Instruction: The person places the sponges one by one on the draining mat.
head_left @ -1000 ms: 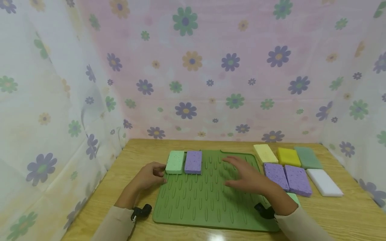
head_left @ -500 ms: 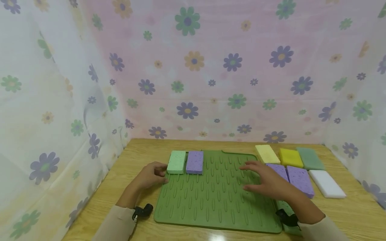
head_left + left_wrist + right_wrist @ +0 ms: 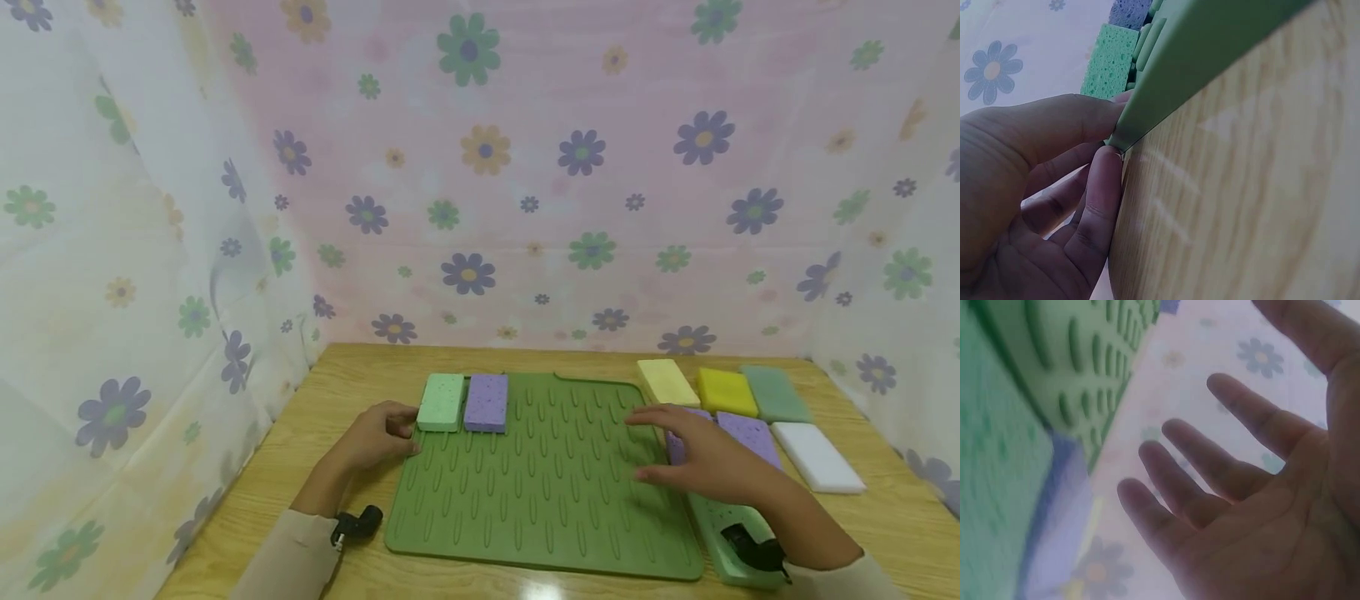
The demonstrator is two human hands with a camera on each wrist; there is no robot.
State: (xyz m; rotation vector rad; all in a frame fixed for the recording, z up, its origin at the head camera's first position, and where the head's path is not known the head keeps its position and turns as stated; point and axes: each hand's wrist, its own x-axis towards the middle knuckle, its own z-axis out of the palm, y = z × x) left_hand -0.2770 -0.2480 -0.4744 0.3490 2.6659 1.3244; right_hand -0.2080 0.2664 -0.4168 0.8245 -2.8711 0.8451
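While the left hand (image 3: 375, 437) rests on the wooden tabletop (image 3: 247, 483), its bent thumb and fingers pinch the left edge of the green ridged mat (image 3: 540, 475), seemingly to steady it. In the mat's far left corner lies a light green sponge (image 3: 441, 402), with a purple sponge (image 3: 487, 402) just to its right along the far edge. These two alone are on the mat, so the arranging looks barely begun.

The right hand (image 3: 697, 454) hovers by the mat's right edge, fingers spread, thumb well apart from them, holding nothing. Seven pieces remain off the mat. A pale yellow sponge (image 3: 667, 382) sits by its far right corner; a half-hidden purple sponge (image 3: 676, 450) is beside the right edge; a speckled green sponge (image 3: 714, 527), partly covered by the wrist, is at the near right corner. Then come a bright yellow sponge (image 3: 727, 392), another purple sponge (image 3: 753, 437), a grey-green pad (image 3: 777, 394) toward the tabletop's far right corner, and, nearest its right edge, a white sponge (image 3: 819, 457). If all belong on the mat, most of the work is left.
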